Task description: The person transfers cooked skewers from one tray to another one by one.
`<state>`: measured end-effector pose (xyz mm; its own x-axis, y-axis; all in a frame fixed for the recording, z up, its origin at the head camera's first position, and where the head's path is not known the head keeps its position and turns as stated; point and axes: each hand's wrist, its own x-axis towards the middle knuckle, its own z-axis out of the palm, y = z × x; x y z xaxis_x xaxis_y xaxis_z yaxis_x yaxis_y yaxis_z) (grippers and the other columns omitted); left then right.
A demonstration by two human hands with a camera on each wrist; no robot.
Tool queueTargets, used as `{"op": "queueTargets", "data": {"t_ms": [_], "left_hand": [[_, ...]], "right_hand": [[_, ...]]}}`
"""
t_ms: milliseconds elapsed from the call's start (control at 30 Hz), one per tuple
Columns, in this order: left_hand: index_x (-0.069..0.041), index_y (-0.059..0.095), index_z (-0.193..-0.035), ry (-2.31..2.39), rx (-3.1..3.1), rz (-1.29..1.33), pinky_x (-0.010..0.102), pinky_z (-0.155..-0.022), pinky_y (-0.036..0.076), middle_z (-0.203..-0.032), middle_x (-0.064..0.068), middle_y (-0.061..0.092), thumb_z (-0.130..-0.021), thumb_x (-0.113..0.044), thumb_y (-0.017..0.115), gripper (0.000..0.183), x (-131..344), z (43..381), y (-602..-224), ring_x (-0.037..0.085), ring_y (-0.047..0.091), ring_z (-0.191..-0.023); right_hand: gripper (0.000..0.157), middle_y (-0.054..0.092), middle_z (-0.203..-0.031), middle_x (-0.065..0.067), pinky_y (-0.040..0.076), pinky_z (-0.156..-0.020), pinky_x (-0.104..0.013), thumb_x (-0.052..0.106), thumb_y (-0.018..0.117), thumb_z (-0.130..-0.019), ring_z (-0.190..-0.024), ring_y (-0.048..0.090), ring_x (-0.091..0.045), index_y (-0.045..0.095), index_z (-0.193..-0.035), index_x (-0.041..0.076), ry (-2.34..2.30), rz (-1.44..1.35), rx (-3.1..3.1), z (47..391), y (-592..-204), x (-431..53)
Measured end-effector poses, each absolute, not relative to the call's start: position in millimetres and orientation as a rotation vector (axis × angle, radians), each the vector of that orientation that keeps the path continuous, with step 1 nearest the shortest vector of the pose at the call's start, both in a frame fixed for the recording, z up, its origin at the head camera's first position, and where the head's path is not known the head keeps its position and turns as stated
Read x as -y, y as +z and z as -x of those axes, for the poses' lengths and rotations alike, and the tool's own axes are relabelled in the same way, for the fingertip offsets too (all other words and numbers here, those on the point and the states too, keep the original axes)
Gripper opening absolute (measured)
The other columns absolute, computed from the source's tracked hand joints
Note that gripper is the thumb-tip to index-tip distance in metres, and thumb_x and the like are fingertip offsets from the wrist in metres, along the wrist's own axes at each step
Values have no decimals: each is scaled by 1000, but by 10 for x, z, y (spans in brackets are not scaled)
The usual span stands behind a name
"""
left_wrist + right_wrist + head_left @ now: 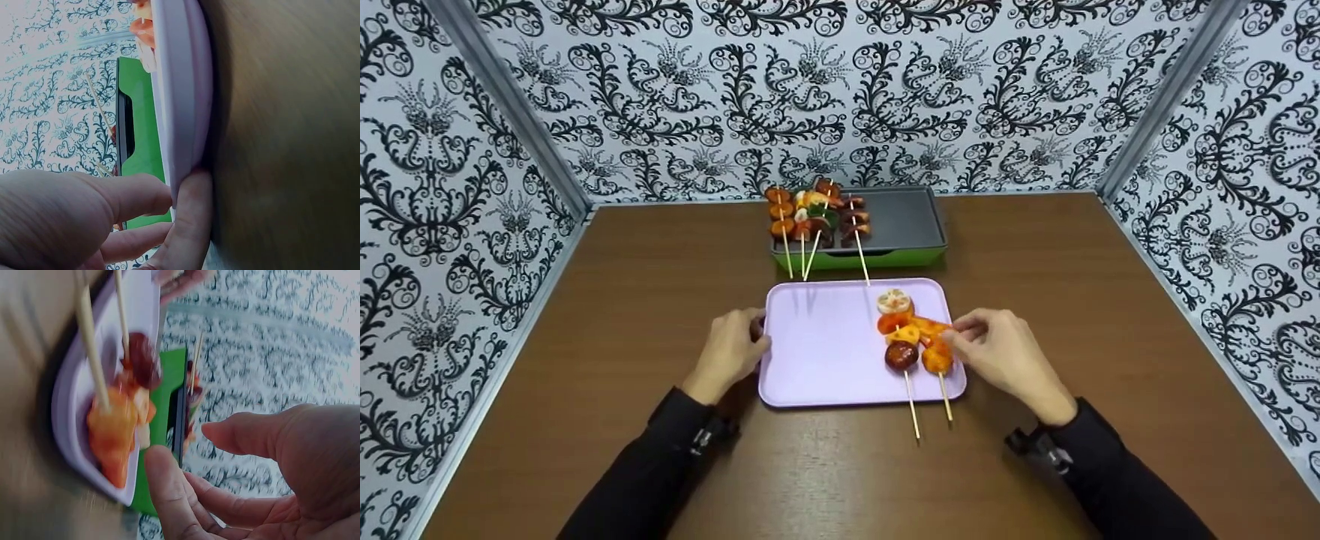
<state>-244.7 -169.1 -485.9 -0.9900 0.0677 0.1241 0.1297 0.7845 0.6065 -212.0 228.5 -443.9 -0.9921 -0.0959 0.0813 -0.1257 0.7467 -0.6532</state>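
My left hand (729, 349) grips the left edge of a lilac tray (825, 345); in the left wrist view, the tray's rim (179, 112) sits between thumb and fingers. Two food skewers lie on the tray's right half. One carries a lotus root slice (894, 301), orange pieces and a brown mushroom-like cap (901, 355); the other has orange chunks (937, 358). Both sticks overhang the front rim. Beside the tray's right edge is my right hand (1005, 352), close to the orange skewer. In the right wrist view its thumb and fingers are apart, holding nothing.
Behind the tray stands a green grill (904, 259) with a dark top plate (901, 217). Several skewers (782, 211) lie on its left half, sticks jutting forward over the front edge. Patterned walls (840, 90) enclose the brown table (660, 285) at the back and sides.
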Motion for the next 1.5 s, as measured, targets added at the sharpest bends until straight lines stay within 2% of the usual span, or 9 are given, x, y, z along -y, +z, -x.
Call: {"op": "queueTargets", "data": {"t_ms": [233,433,533,800,1100,1233,1500], "left_hand": [[1,67,-132,-983,2881,144,25,-54,51,-84,9,71,-89,-7,69,44,1684,2447,-4864,19,63,-67],[1,69,-128,-905,2858,173,33,-70,53,-86,9,73,-86,-8,70,42,1691,2449,-4876,24,64,-79],[1,70,-127,-902,2850,175,35,-72,54,-87,10,73,-86,-8,70,42,1692,2456,-4870,25,65,-80],[1,69,-129,-915,2866,161,34,-70,55,-88,11,73,-87,-8,70,43,1675,2443,-4849,25,65,-78],[-1,68,-131,-930,2887,132,29,-64,54,-88,9,72,-88,-9,72,44,1672,2436,-4842,20,64,-73],[0,67,-131,-938,2887,132,28,-62,53,-89,10,72,-88,-9,71,44,1672,2438,-4841,19,63,-72],[0,70,-127,-924,2850,177,33,-70,56,-83,6,73,-86,-8,68,42,1685,2438,-4861,21,65,-73]], "right_hand": [[34,76,-98,-18,65,-69,-34,31,71,-97,-79,78,-25,70,-116,2,1353,-98,2915,2335,-4514,-2494],[45,69,-113,-30,66,-76,-44,27,67,-100,-87,78,-33,60,-133,-2,1659,-42,2905,2500,-4590,-2579],[48,68,-114,-31,65,-77,-47,26,66,-101,-88,78,-36,55,-138,-1,1798,-13,2886,2607,-4610,-2585],[51,71,-112,-25,66,-70,-47,27,68,-99,-78,76,-27,53,-144,9,1888,12,2923,2908,-4663,-2512],[57,71,-90,-17,65,-65,-46,13,75,-92,-70,73,-24,56,-145,17,1837,-24,2980,3056,-4760,-2503],[56,72,-87,-15,65,-63,-44,10,75,-92,-67,73,-23,58,-144,17,1852,-63,2969,3077,-4781,-2516],[56,72,-82,-12,64,-58,-40,7,75,-90,-58,70,-19,58,-144,11,1943,-104,2923,3076,-4805,-2538]]}}
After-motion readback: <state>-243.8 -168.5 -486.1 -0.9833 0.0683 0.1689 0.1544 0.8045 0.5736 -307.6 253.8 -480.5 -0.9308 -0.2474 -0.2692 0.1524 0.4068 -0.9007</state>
